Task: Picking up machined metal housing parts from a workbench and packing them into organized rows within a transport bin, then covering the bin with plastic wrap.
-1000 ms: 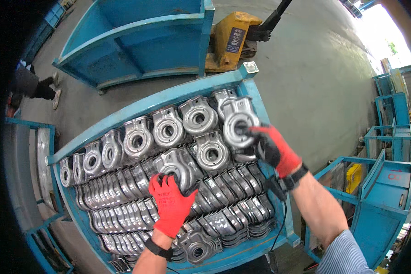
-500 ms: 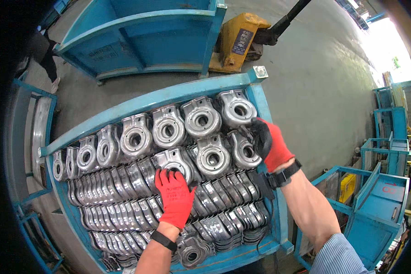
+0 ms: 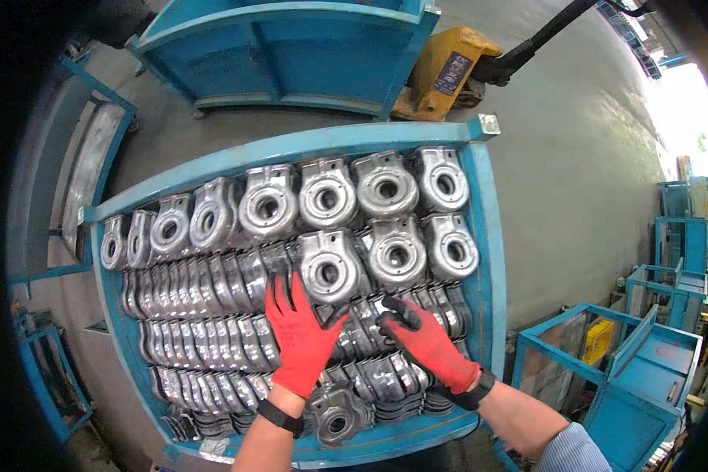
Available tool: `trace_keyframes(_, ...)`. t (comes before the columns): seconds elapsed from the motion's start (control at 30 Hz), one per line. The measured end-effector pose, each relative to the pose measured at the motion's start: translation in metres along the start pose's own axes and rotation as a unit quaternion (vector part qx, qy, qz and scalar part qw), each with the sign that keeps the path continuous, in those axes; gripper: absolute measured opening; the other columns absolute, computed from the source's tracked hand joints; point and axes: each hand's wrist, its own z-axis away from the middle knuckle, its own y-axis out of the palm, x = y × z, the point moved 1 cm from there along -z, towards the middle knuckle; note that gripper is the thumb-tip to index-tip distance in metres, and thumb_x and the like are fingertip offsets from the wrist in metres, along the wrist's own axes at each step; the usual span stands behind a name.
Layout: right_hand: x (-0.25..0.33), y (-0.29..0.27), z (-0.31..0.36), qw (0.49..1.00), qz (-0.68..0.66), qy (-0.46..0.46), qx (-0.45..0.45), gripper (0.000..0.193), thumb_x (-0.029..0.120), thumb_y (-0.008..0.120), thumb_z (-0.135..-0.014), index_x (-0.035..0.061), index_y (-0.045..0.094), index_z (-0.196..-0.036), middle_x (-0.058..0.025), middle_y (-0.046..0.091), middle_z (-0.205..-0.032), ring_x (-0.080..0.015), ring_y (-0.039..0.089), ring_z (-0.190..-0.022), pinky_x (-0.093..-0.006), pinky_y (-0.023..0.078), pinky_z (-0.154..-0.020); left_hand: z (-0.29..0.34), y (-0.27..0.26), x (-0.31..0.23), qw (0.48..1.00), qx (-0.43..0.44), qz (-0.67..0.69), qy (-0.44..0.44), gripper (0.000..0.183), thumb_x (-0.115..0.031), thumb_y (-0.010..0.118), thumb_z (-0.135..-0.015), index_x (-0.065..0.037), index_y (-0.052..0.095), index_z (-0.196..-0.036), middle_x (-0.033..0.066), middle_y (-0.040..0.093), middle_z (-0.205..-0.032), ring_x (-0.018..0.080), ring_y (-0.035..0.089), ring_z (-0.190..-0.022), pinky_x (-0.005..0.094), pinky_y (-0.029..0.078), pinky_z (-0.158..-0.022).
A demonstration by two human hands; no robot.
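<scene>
Our left hand (image 3: pixel 297 340) lies flat and open on the stacked metal castings (image 3: pixel 212 346). Our right hand (image 3: pixel 426 342) seems open too, gripping nothing. The blue bin (image 3: pixel 486 259) looks nearly full.

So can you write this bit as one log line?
left hand: flat on stacked silver metal ring-shaped parts | right hand: touching same parts | blue metal crate: full

metal parts (image 3: pixel 212 330) tight within crate walls (image 3: pixel 488 259)

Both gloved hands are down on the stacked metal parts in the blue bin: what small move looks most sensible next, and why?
Probably close the right hand on one stacked bracket under it. The left hand lies flat just below a flat-laid ring casting, both hands are empty, and an open slot remains left of that casting in the blue bin.
</scene>
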Motion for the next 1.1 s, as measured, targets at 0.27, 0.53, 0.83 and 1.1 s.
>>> trace_keyframes(0.27, -0.032, 0.078, -0.051, 0.976, -0.193, 0.042, -0.091, 0.051, 0.031, 0.063, -0.088, -0.0021, 0.05, -0.125, -0.0179, 0.059, -0.119, -0.0274, 0.055, -0.112, -0.0347, 0.041, -0.094, -0.003, 0.038, 0.013, 0.998, 0.009, 0.029, -0.046, 0.11, -0.038, 0.084, -0.054, 0.002, 0.027, -0.139, 0.0239, 0.037, -0.135, 0.0407, 0.029, -0.129, 0.0526, 0.021, -0.106)
trace_keyframes(0.53, -0.044, 0.097, -0.088, 0.923, -0.312, 0.113, -0.194, 0.048, 0.031, 0.067, -0.084, -0.0109, 0.058, -0.106, -0.0144, 0.064, -0.097, -0.0169, 0.06, -0.082, -0.0319, 0.047, -0.07, 0.002, 0.042, 0.021, 0.995, -0.018, 0.096, 0.037, 0.107, -0.022, 0.084, -0.052, -0.002, 0.026, -0.141, 0.02, 0.035, -0.135, 0.0411, 0.03, -0.127, 0.0506, 0.021, -0.109)
trace_keyframes(0.83, 0.003, 0.106, -0.066, 0.86, -0.458, 0.172, -0.143, 0.03, 0.03, 0.066, -0.086, -0.0008, 0.066, -0.087, -0.0072, 0.063, -0.076, -0.0176, 0.058, -0.06, -0.0322, 0.046, -0.052, -0.027, 0.026, 0.045, 0.984, 0.04, 0.068, 0.158, 0.087, -0.026, 0.079, -0.063, -0.009, 0.038, -0.137, 0.0207, 0.041, -0.135, 0.0357, 0.038, -0.125, 0.0491, 0.023, -0.109)
trace_keyframes(1.1, -0.02, 0.059, 0.02, 0.96, -0.24, 0.142, -0.01, 0.029, 0.019, 0.054, -0.094, 0.0009, 0.056, -0.117, -0.0096, 0.063, -0.107, -0.0171, 0.061, -0.096, -0.0295, 0.049, -0.085, 0.029, -0.028, 0.048, 0.993, 0.013, 0.118, 0.018, 0.081, -0.033, 0.075, -0.071, -0.005, 0.037, -0.137, 0.0238, 0.042, -0.133, 0.0386, 0.039, -0.124, 0.0463, 0.028, -0.106)
